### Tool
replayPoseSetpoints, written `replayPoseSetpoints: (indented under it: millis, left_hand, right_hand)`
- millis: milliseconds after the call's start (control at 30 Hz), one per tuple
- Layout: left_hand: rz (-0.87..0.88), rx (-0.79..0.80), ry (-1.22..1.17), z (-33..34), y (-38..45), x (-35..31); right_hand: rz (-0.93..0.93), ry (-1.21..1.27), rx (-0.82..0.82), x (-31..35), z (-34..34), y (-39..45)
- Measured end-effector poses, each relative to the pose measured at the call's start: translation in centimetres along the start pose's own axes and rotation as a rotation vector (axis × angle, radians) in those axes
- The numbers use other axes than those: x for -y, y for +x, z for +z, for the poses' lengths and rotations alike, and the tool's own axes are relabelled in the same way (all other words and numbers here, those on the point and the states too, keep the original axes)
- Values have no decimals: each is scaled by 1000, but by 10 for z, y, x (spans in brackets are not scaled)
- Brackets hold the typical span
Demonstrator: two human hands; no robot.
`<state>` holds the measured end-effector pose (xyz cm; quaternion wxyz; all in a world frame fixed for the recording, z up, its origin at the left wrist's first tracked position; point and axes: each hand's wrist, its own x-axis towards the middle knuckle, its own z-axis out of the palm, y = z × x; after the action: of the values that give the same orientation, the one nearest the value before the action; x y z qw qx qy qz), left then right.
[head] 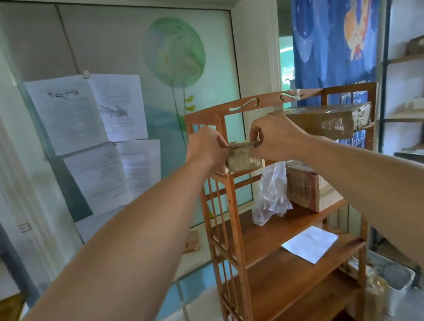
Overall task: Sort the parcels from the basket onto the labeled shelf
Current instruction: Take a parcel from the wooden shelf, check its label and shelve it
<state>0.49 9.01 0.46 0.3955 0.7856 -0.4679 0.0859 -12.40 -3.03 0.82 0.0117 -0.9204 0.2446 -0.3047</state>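
**Both hands hold a small parcel at the shelf's top tier**

Head view: a wooden shelf [248, 240] of warm orange-brown slats and boards stands at centre, running from 12 o'clock down to 6. Both arms reach forward to its top tier. The left hand [205, 149] and right hand [275, 137] each pinch an upper corner of a small parcel [242, 159], fingers curled over its top edge, thumbs toward each other. The parcel is squat, tan, wrapped in shiny film, and sits at the tier's front left corner; whether it rests on the board or hangs just above it I cannot tell.

On the same tier, at 3 o'clock from the parcel, lies a long box [329, 119], brown cardboard under glossy tape. One tier down stand a crinkled clear bag [269, 195], hanging limp, and just beside it at 3 o'clock a carton [305, 190] with red print. The next board down holds a flat white sheet [311, 244], tilted, one corner over the front edge.

At 9 o'clock printed papers [86, 113] are pinned on a frosted glass panel. At 1 o'clock hangs a blue cloth [325, 39] with a cartoon figure. At 3 o'clock stands a dark metal rack [394, 53] with pale boards.
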Motion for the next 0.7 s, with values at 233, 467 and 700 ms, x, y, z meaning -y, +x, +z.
replayPoseSetpoints:
  millis: [233, 467, 700]
  left_hand:
    - [-127, -19, -160, -45, -23, 40]
    - [-265, -150, -307, -95, -47, 76]
    - [-364, -268, -351, -126, -74, 107]
  right_hand:
    - [-73, 75, 34, 54, 15, 2]
    - [-41, 333, 26, 119, 39, 11]
    - [-112, 462, 55, 166, 55, 23]
